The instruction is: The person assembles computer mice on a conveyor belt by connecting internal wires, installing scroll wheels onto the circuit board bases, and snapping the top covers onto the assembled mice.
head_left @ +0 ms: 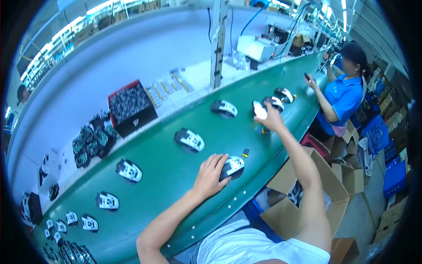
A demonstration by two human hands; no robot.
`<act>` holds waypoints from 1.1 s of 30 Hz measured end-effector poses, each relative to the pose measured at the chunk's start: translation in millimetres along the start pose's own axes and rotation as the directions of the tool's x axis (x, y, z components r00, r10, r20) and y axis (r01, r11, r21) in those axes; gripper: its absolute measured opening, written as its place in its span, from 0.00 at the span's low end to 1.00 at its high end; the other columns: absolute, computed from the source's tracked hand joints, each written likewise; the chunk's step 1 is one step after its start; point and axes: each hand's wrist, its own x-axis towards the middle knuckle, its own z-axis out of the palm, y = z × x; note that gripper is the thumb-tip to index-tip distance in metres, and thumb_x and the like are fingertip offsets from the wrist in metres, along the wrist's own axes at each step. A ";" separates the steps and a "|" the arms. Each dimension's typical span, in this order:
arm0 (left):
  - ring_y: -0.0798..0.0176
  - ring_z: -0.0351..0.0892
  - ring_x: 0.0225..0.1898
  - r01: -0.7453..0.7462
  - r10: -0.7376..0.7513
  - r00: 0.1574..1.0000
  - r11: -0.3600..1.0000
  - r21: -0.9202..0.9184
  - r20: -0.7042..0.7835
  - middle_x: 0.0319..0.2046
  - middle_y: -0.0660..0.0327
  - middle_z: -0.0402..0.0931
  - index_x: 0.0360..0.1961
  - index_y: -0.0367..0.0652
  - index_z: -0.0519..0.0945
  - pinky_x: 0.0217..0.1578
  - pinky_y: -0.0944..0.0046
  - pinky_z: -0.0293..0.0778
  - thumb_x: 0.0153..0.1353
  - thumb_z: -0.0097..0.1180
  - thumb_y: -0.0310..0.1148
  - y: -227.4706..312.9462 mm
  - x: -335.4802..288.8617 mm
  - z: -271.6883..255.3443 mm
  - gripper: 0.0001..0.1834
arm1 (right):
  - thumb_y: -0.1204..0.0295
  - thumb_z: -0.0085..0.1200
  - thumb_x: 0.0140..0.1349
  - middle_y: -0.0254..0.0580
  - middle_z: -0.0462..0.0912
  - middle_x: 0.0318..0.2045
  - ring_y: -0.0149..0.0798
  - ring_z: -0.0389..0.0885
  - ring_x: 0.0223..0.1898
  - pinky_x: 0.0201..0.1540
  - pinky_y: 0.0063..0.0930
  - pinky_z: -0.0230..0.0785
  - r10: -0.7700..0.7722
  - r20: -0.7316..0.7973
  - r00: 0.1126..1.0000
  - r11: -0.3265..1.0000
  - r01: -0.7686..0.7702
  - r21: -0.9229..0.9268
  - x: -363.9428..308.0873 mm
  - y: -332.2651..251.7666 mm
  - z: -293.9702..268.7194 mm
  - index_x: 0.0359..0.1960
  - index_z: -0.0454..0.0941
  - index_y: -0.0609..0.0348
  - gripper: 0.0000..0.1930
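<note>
The near computer mouse (235, 166), lying on the green belt (162, 180), is probably light and stiff, and its smooth shell may slip a little, so its two sides seem the best place to take hold. The left hand (210, 177) is curled round it, gripping it between thumb and fingers, while the right hand (272, 119) is farther away to the right at a blurred white mouse (258, 109), and I cannot tell if it grips. The near mouse looks rounded, white above with black parts
</note>
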 end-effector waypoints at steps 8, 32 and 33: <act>0.42 0.73 0.62 0.164 -0.176 0.981 0.977 -0.139 -0.080 0.64 0.44 0.70 0.67 0.38 0.69 0.62 0.47 0.71 0.58 0.70 0.43 -11.6 -6.3 -64.0 0.39 | 0.59 0.72 0.59 0.39 0.85 0.37 0.29 0.85 0.40 0.30 0.25 0.77 -0.059 0.196 0.979 0.677 -0.105 0.729 -18.6 -78.9 -26.0 0.48 0.81 0.64 0.24; 0.55 0.88 0.38 -0.056 -0.594 -0.247 0.798 -0.600 -0.766 0.44 0.56 0.83 0.58 0.42 0.71 0.32 0.60 0.86 0.74 0.54 0.44 7.9 -407.8 -363.8 0.20 | 0.68 0.62 0.63 0.45 0.86 0.41 0.41 0.85 0.44 0.45 0.32 0.77 -0.886 0.441 0.141 0.457 0.120 0.881 -201.4 -280.8 26.1 0.55 0.75 0.61 0.20; 0.54 0.89 0.36 -0.063 -0.560 -0.334 0.816 -0.575 -0.758 0.43 0.56 0.84 0.58 0.44 0.70 0.31 0.61 0.86 0.74 0.54 0.46 13.3 -439.9 -374.1 0.21 | 0.70 0.62 0.64 0.43 0.84 0.44 0.38 0.83 0.47 0.52 0.33 0.76 -0.858 0.496 0.131 0.498 -0.016 0.867 -211.5 -264.6 37.6 0.57 0.73 0.64 0.22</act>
